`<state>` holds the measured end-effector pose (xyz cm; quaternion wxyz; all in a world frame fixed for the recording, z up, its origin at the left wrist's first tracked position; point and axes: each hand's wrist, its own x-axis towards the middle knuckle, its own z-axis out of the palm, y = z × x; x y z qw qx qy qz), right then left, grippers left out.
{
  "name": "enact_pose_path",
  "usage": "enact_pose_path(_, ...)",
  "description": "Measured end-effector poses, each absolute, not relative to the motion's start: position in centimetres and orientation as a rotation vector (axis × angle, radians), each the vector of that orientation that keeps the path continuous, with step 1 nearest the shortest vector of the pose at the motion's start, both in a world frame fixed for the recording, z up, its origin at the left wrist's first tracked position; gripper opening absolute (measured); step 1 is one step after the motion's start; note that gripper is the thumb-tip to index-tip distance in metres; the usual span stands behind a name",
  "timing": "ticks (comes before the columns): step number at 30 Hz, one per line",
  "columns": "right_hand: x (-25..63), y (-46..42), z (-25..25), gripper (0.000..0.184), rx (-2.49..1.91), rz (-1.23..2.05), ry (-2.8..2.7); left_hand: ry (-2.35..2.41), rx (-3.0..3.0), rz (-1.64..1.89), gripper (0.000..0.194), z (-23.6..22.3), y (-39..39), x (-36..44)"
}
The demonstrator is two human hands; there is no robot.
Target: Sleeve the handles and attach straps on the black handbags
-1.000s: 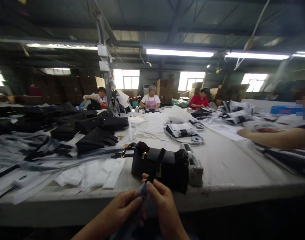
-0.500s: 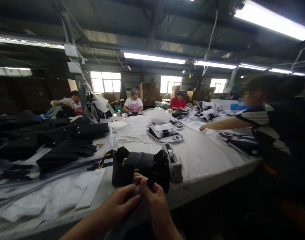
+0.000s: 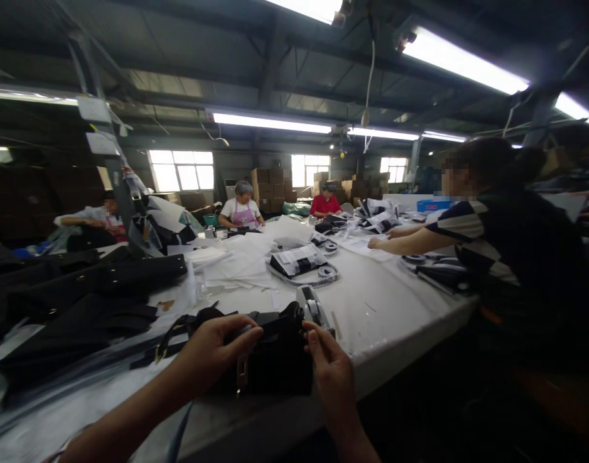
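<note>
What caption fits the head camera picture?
Both hands, left hand and right hand, grip a black handbag on a white table.

Readable text: you have none to read here; no word, brand or number comes out clear.
Hanging cards (image 3: 94,109): two pale cards on the post to your left, whatever is printed on them too small to tell.
Blue box (image 3: 433,205): at the far end of the worktop (image 3: 395,308), a dark mark on its side, blurred past reading.
Cardboard boxes (image 3: 268,186): stacked by the windows, faces plain from where you sit.
Black bag (image 3: 275,360): a metal clasp, no logo you can make out.
</note>
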<state>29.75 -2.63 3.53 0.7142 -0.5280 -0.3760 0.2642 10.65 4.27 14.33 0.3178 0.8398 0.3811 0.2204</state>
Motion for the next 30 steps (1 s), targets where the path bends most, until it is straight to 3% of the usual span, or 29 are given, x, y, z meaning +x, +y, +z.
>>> enact_pose_path(7, 32.6, 1.3, 3.8, 0.037, -1.241, 0.397, -1.095, 0.917, 2.259, 0.404, 0.051, 16.3, 8.6, 14.7)
enact_pose_path(17, 30.8, 1.3, 5.3, 0.016, -1.137, 0.317, -1.221, 0.950, 2.327, 0.187, 0.046, 17.6, 11.9, 14.8)
enact_pose_path(30, 28.5, 0.5, 3.2, 0.018, -1.159, 0.263, -1.240, 1.040, 2.308, -0.141, 0.041, 18.7, 11.2, 15.1)
